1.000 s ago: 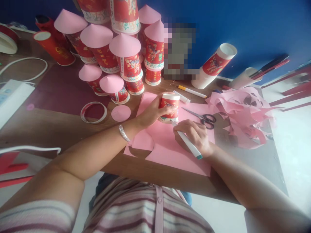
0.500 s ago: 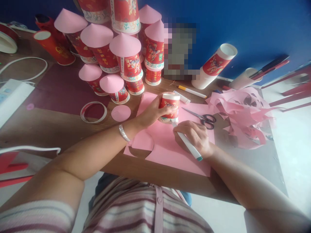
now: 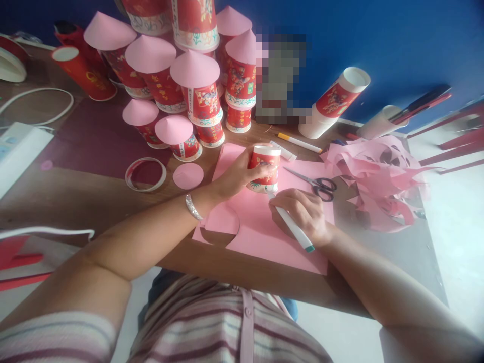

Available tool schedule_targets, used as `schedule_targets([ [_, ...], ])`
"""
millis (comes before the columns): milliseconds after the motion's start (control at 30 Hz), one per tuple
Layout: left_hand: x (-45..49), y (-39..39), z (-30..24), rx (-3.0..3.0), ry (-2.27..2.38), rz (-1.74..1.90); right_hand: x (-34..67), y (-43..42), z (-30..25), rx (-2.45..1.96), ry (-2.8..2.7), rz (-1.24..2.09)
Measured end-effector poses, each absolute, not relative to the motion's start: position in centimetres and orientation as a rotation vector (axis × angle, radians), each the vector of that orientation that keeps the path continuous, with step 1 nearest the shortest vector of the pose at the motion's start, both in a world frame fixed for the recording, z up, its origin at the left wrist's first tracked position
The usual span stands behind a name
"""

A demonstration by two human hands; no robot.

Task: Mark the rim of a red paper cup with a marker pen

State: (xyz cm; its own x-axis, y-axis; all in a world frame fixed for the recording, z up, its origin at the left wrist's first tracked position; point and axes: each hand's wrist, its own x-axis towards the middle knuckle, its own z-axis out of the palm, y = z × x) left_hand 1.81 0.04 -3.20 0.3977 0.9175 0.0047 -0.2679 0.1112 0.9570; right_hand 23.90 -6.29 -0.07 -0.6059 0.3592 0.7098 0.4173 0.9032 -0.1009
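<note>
Paper cup [image 3: 263, 169], red with printed figures and a white band at each end, stands mouth-down on the pink sheet [image 3: 264, 242], near the sheet's far edge. The left hand [image 3: 234, 176] wraps its side, fingers curled round the glossy wall and thumb pressed on the near face, pinning it to the paper. A beaded silver bracelet [image 3: 192, 206] circles that wrist.

The right hand [image 3: 308, 214] is closed round a slim white marker [image 3: 293, 228] with a teal end cap, and the tip meets the paper at the cup's rim on the near side. The sheet is smooth, matte card; its near left corner has a round bite cut out of it, leaving a curved flap.

Just beyond the right hand, steel scissors [image 3: 315, 182] with black handles lie half open on the sheet. To the left, a flat pink disc [image 3: 188, 176] lies on the wooden table [image 3: 75, 201], and beside that a thin cut ring [image 3: 145, 175] of cup rim. Farther back stands a cluster of capped cups [image 3: 196, 93], each topped with a shallow pink paper cone. A sleeve of stacked cups [image 3: 335, 103] lies tilted on its side at the back right, with an orange-capped pen [image 3: 298, 142] in front of it. A crumpled heap of pink offcuts [image 3: 378, 176], full of round holes, sits at the right.
</note>
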Motion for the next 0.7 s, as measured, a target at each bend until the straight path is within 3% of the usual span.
schedule_targets([
  [700, 1.8, 0.1, -3.5, 1.121, 0.699, 0.998, 23.9, -6.2, -1.2, -0.625, -2.235, -0.091],
])
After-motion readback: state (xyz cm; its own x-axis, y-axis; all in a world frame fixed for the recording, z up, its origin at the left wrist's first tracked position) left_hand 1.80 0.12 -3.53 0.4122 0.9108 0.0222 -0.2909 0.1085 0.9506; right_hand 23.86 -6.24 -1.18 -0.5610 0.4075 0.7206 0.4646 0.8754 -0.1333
